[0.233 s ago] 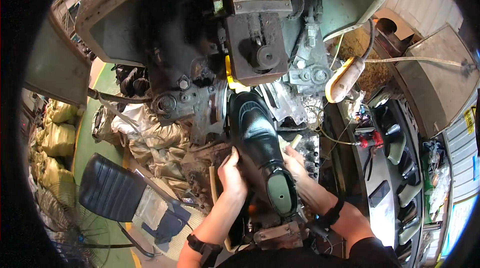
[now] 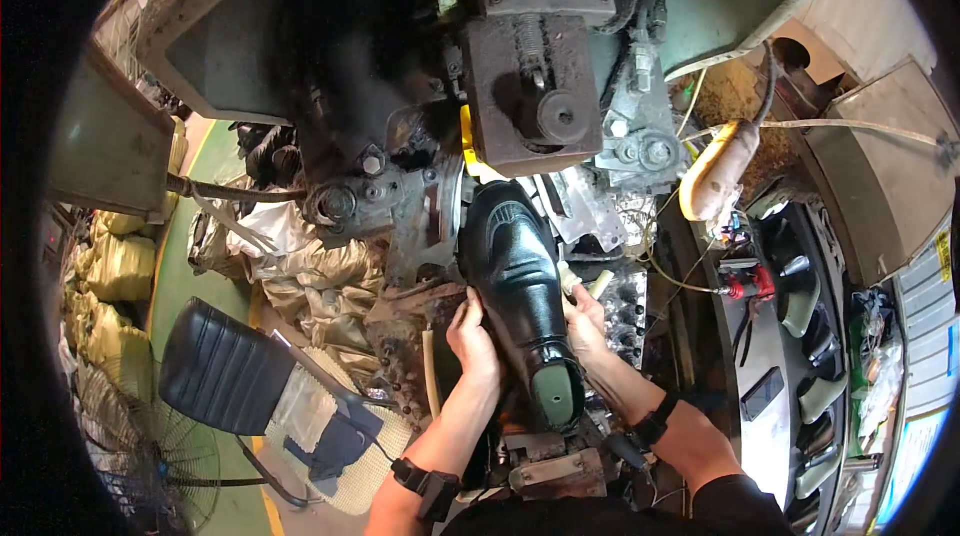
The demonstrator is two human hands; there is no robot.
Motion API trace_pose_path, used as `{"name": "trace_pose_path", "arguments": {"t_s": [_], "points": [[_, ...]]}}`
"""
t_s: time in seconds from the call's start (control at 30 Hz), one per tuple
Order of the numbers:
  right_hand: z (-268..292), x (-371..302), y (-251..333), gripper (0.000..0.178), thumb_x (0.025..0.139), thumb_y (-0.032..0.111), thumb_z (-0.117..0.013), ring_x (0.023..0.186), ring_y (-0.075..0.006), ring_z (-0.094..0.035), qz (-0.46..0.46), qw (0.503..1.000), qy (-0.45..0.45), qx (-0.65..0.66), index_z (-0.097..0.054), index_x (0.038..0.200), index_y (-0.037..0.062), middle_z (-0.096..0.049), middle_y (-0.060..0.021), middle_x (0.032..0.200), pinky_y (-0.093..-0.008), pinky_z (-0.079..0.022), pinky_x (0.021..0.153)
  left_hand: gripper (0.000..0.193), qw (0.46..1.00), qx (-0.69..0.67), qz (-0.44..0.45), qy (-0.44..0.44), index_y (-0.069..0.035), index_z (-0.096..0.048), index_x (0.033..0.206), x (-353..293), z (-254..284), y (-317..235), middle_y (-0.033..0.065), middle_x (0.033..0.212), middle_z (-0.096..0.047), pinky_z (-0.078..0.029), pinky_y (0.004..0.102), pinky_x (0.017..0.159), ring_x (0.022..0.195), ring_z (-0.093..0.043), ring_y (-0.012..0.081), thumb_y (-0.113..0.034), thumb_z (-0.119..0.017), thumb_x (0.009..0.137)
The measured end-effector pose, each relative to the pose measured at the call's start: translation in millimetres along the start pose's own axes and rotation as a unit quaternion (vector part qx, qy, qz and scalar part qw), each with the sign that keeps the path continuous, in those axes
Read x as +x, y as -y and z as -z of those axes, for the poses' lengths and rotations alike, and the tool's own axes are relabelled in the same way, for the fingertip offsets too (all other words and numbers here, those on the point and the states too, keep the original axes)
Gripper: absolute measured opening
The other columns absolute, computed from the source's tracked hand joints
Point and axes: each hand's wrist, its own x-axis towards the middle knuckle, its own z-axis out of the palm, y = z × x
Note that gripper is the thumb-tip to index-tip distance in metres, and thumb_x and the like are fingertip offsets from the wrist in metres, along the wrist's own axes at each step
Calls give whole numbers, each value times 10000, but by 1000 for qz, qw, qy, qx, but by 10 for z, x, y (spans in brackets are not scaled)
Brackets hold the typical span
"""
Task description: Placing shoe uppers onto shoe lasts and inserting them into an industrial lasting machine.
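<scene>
A glossy black shoe upper [image 2: 517,276] is stretched over a green last [image 2: 556,391], whose top shows at the near heel end. Its toe points away from me, in among the metal plates below the machine's dark block [image 2: 530,96]. My left hand [image 2: 473,344] grips the upper's left side, thumb along the edge, the other fingers partly hidden beneath. On the opposite side my right hand [image 2: 587,326] holds it closer to the heel, fingertips partly hidden. A yellow part [image 2: 468,141] of the machine stands just beyond the toe.
At the right hangs a lamp-like yellowish fixture [image 2: 715,171] on a cable. Beyond it, a rack [image 2: 845,336] holds several black uppers on lasts, beside a red tool [image 2: 752,283] and a phone [image 2: 762,391]. A black chair [image 2: 225,366], fan [image 2: 165,471] and sacks [image 2: 320,281] are left.
My view has shifted slightly, so the machine appears further right. The heel end of the shoe upper has swung a little left and away from me, both hands still on it.
</scene>
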Motion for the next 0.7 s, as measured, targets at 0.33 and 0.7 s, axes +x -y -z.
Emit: {"name": "trace_pose_path", "arguments": {"t_s": [0.33,0.7], "points": [[-100,-54,90,384,945,120,-644,923,-153,-658,-25,999,-40,-14,-514,1286,0,-663,-74,1078,-280,-543,790,301,999,4,-19,-29,10,-698,981,11,-62,0,39,955,-681,-451,259,787,845,-584,120,-281,-622,976],[-115,-237,168,352,970,248,-627,835,-136,-639,-40,996,-58,-50,-553,1229,21,-670,-65,1034,-281,-529,736,330,1000,10,27,-9,28,-683,1046,65,69,-24,65,975,-691,-496,290,792,862,-621,149,-281,-579,997]]}}
